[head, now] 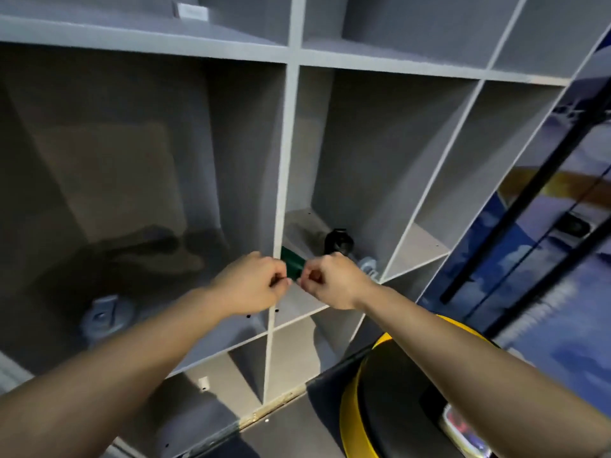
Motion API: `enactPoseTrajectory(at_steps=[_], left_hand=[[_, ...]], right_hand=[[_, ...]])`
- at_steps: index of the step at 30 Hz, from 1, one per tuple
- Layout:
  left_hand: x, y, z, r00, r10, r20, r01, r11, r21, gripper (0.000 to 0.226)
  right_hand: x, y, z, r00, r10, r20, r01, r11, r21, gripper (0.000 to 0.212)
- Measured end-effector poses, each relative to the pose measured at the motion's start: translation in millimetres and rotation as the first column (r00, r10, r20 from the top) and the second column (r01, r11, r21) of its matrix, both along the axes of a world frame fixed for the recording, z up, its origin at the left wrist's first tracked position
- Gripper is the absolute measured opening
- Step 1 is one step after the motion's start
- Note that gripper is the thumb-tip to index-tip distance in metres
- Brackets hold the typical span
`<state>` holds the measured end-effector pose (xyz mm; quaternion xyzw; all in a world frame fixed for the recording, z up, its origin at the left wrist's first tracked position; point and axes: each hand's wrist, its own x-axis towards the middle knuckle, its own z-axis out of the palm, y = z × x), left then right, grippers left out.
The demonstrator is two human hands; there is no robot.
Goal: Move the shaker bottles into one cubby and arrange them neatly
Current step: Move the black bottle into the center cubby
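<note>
Both hands meet in front of the white vertical divider of the grey cubby shelving unit (pixel 291 133). The left hand (pixel 251 285) and the right hand (pixel 334 282) are each curled, thumb pressed to forefinger, and between them they pinch a small flat dark-green piece (pixel 292 264), one hand on each end; what it is cannot be told. It is held just at the front edge of the middle cubby.

That middle cubby holds a black-lidded dark shaker bottle (pixel 338 244), standing toward the front right of the cubby floor. Just right of the right hand, a pale blue-grey lidded bottle (pixel 368 266) shows in the same cubby, partly hidden behind the hand, close to the dark one; whether the two touch cannot be told.

The large cubby on the left holds another pale blue-grey round-lidded bottle (pixel 107 314), near the front of its floor and blurred. Behind it lies a dim, dark heap (pixel 155 249) that cannot be made out, and a tan flat board (pixel 109 180) leans against the back wall.

The upper left cubby holds a small white box (pixel 191 10) at the top edge of view. Below the right forearm sits a yellow-rimmed black round object (pixel 373 401).
</note>
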<state>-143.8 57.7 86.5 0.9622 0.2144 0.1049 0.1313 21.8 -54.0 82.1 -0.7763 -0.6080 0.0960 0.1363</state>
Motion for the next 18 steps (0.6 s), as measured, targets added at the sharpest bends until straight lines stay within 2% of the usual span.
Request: enactPoseTrajectory(at_steps=[4, 7, 12, 18], left_hand=[[61, -11, -10, 0.996, -0.093, 0.009, 0.093, 0.995, -0.019, 0.018], [106, -13, -24, 0.997, -0.075, -0.005, 0.075, 0.995, -0.068, 0.016], [172, 0, -41, 0.998, 0.053, -0.044, -0.058, 0.99, -0.127, 0.022], [218, 32, -46, 0.96, 0.235, -0.151, -0.255, 0.958, -0.131, 0.027]], right_hand=[[70, -13, -19, 0.992, -0.126, 0.008, 0.126, 0.991, -0.036, 0.015], [127, -7, -38, 0.976, -0.212, -0.044, 0.208, 0.975, -0.074, 0.017], [223, 34, -75, 0.969, -0.227, -0.101, 0.206, 0.962, -0.181, 0.072], [291, 95, -110, 0.985, -0.146, -0.09, 0.119, 0.96, -0.253, 0.094]])
